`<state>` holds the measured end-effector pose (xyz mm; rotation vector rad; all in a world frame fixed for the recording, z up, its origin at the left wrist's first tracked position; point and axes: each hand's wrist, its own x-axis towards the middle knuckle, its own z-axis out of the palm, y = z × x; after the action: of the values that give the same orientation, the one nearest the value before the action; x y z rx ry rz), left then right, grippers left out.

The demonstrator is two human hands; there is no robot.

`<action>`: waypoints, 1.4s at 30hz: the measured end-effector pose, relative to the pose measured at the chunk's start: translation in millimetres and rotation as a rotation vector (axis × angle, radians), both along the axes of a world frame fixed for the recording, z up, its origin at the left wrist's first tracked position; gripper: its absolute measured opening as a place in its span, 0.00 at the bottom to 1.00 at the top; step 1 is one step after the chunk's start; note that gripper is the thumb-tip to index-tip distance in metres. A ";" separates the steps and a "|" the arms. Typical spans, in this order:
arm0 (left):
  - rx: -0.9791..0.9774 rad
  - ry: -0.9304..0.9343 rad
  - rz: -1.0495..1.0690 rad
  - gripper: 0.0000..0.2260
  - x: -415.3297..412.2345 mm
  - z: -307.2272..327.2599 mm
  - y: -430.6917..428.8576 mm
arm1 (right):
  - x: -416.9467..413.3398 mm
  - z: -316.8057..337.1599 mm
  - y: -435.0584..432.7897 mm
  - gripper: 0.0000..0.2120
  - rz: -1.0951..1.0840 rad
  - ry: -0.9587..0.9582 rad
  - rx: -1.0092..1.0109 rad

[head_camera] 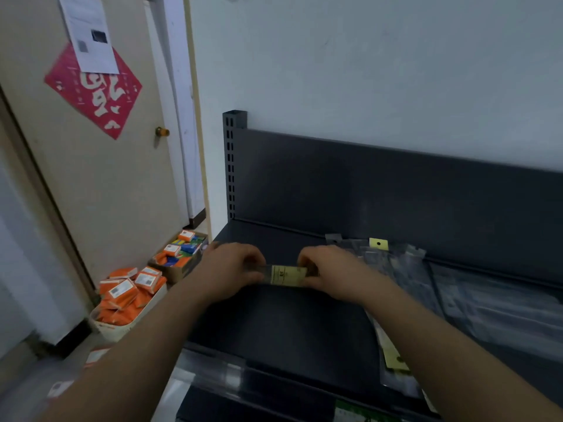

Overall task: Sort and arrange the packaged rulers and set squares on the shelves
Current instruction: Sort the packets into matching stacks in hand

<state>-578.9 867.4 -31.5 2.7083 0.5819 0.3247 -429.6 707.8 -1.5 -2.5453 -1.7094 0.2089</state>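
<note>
Both my hands hold one packaged ruler [288,275] with a yellow label, just above the dark shelf [283,324]. My left hand [233,269] pinches its left end and my right hand [327,271] pinches its right end. To the right, a heap of clear packaged rulers and set squares [405,269] lies on the shelf, some with yellow header cards. One more packaged ruler [393,351] with a yellow card lies partly under my right forearm.
The shelf's dark back panel [380,190] and slotted upright [230,166] stand against a white wall. On the floor at left, two boxes hold orange packets [128,296] and mixed packets [179,251]. A door [91,166] is at left. A lower shelf [274,397] shows below.
</note>
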 end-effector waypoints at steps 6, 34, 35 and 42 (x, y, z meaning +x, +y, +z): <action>-0.006 0.062 0.081 0.11 1.0 -11.5 8.7 | 38.5 -9.8 -32.0 0.11 -0.122 0.055 -0.004; 0.420 0.208 -0.099 0.32 71.2 -34.0 89.5 | 35.3 -62.0 59.3 0.23 -0.418 -0.082 0.180; 0.404 0.222 -0.114 0.37 69.8 -37.7 89.0 | 34.2 -66.7 58.4 0.24 -0.404 -0.077 0.159; 0.239 0.324 -0.161 0.31 47.0 -35.5 75.7 | 23.5 -59.3 44.5 0.31 -0.313 0.021 -0.121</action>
<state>-531.9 943.1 -67.0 3.0425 0.4268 -0.0961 -406.1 752.3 -60.9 -2.8394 -1.3030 0.3266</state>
